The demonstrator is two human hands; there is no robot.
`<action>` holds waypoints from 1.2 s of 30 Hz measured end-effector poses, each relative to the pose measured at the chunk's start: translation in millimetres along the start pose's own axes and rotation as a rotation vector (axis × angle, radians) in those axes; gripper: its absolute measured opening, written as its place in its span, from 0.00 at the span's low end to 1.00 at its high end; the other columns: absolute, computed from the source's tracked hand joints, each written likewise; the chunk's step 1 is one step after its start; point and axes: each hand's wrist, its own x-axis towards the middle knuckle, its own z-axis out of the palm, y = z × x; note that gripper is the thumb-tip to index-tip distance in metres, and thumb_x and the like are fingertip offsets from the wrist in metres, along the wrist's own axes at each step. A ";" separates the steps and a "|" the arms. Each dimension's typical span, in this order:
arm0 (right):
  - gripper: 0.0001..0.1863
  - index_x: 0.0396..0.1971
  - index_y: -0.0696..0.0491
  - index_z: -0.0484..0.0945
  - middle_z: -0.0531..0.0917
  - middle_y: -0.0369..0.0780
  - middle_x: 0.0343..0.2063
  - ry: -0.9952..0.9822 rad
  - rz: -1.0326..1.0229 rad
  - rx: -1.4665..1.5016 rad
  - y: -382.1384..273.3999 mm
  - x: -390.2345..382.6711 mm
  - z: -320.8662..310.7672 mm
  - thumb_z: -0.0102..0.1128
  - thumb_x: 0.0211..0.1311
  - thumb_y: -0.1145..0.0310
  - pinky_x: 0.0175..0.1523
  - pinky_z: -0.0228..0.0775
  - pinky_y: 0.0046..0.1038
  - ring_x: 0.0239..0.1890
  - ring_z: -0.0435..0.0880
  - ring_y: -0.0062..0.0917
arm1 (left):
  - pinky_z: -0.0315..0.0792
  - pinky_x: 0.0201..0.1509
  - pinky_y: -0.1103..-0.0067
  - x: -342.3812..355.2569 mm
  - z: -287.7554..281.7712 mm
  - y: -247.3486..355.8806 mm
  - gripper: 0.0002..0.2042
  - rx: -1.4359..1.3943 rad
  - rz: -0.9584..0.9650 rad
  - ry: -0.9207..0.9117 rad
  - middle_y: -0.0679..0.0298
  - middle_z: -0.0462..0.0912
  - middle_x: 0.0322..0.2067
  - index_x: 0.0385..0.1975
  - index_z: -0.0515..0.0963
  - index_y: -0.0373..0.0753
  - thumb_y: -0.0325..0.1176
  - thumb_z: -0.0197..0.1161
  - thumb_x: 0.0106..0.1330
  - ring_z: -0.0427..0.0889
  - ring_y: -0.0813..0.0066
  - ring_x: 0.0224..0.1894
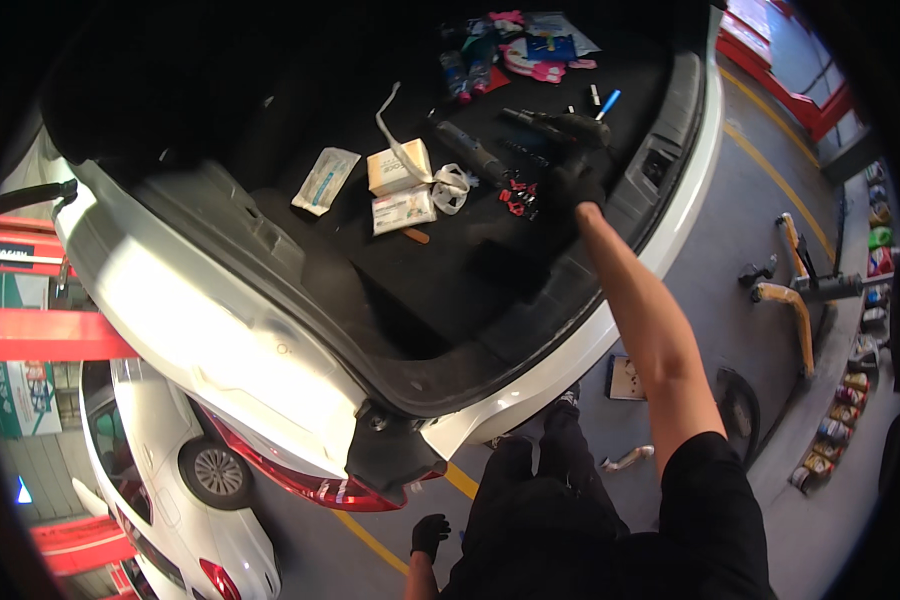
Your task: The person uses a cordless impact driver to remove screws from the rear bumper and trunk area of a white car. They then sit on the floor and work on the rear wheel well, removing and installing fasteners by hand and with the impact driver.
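In the trunk (435, 270), I see the dark tool (532, 122) lying crosswise just beyond the right hand (578, 183), the nearer one, whose grasp I cannot tell, while the left hand (430, 535) hangs far away, fingers loosely bent, apparently empty.

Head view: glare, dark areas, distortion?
Head view: glare washes out the white car's rear panel; the black-gloved right hand nearly melts into the dark trunk floor, its finger outline unclear; fisheye bends the yellow floor line at right; corners go black.
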 end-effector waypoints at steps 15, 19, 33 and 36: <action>0.25 0.57 0.58 0.70 0.81 0.43 0.39 -0.742 0.166 1.396 19.3 -141.6 -179.5 0.60 0.64 0.64 0.51 0.78 0.37 0.42 0.82 0.34 | 0.78 0.45 0.62 21.3 -18.9 -228.7 0.19 1.175 0.594 -0.101 0.58 0.86 0.40 0.44 0.82 0.44 0.48 0.57 0.61 0.85 0.55 0.40; 0.26 0.52 0.58 0.71 0.80 0.43 0.32 -0.738 0.260 1.261 85.2 -215.2 -255.9 0.60 0.64 0.53 0.40 0.79 0.36 0.32 0.82 0.33 | 0.77 0.48 0.59 72.0 -22.4 -193.3 0.19 1.458 0.438 -0.367 0.55 0.85 0.41 0.40 0.83 0.43 0.49 0.57 0.58 0.84 0.52 0.44; 0.17 0.45 0.57 0.74 0.80 0.43 0.30 -0.500 0.419 1.335 183.1 -372.7 -436.0 0.61 0.60 0.64 0.44 0.77 0.41 0.33 0.81 0.33 | 0.72 0.38 0.78 -53.0 234.4 201.7 0.15 0.471 0.867 -0.657 0.65 0.82 0.28 0.38 0.81 0.33 0.41 0.57 0.71 0.79 0.79 0.32; 0.19 0.47 0.58 0.75 0.81 0.44 0.29 -0.464 0.579 1.418 170.2 -340.8 -406.8 0.58 0.61 0.62 0.43 0.76 0.40 0.30 0.82 0.33 | 0.72 0.40 0.81 -88.6 292.7 260.4 0.13 0.444 0.920 -0.656 0.66 0.82 0.29 0.40 0.80 0.32 0.37 0.57 0.71 0.78 0.80 0.32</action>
